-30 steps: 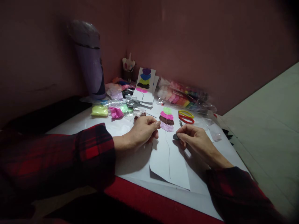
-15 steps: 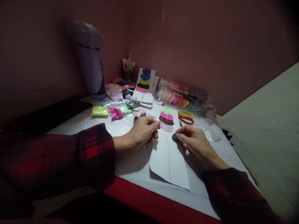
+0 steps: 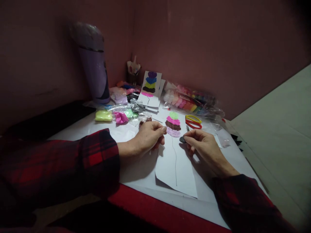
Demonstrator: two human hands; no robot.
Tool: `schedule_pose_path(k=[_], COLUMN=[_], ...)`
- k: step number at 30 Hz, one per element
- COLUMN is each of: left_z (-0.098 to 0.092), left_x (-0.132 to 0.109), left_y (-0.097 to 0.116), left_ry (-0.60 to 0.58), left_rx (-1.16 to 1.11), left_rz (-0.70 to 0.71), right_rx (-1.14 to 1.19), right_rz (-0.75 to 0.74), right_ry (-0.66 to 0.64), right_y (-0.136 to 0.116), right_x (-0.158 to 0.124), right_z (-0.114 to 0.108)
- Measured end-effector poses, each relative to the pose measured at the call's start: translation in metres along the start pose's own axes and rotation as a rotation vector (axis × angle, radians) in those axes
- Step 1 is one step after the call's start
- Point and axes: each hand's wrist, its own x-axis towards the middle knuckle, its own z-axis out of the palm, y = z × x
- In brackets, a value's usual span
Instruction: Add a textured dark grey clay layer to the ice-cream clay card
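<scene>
A white paper sheet (image 3: 167, 165) lies in front of me, its near edge lifting slightly. Green, pink, brown and lilac clay bands (image 3: 173, 124) are stacked on its upper part, above a thin drawn wavy line. Between the thumb and fingers of my right hand (image 3: 204, 145) is a flattened dark grey piece of clay (image 3: 182, 139), just right of the line's top. My left hand (image 3: 150, 136) is closed in a pinch by the sheet's left edge, beside the lilac band; whatever its fingertips hold is too small to make out.
Red-and-yellow-handled scissors (image 3: 193, 122) and a fork (image 3: 188, 128) lie beyond my right hand. Bagged clay (image 3: 103, 115) sits at the left, with more clay packs (image 3: 184, 100) at the back. A finished card (image 3: 150, 89) leans near a purple tumbler (image 3: 94, 74).
My right hand has shifted very slightly upward, and the dark grey clay in it has tilted flatter. My left hand stays where it was.
</scene>
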Motion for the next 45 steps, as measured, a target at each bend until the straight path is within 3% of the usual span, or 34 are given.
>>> schedule_pose_path(k=[8,19,29,35,38,42,45], left_z=[0.002,0.002,0.002,0.001,0.001,0.004,0.006], left_x=[0.001,0.001,0.001,0.002,0.002,-0.003,-0.005], left_y=[0.002,0.001,0.003,-0.002,-0.005,-0.004,-0.002], left_ry=[0.008,0.007,0.013,0.005,-0.062,-0.176,-0.181], left_rx=[-0.012,-0.01,-0.006,0.009,0.017,0.017,-0.001], left_rz=[-0.007,0.0,-0.01,0.022,0.082,0.114,0.135], right_rx=[-0.196,-0.218,-0.178,-0.06,0.085,0.272,0.377], right_rz=[-0.128,-0.212,-0.09,-0.141,-0.171,-0.109,-0.051], right_ry=[0.071,0.067,0.094,0.098,0.063,0.005,-0.04], right_y=[0.008,0.014,0.005,0.004,0.0,-0.008,-0.011], right_x=[0.001,0.004,0.0,-0.003,-0.011,-0.022,-0.028], right_z=[0.007,0.01,0.012,0.012,0.014,0.022,0.026])
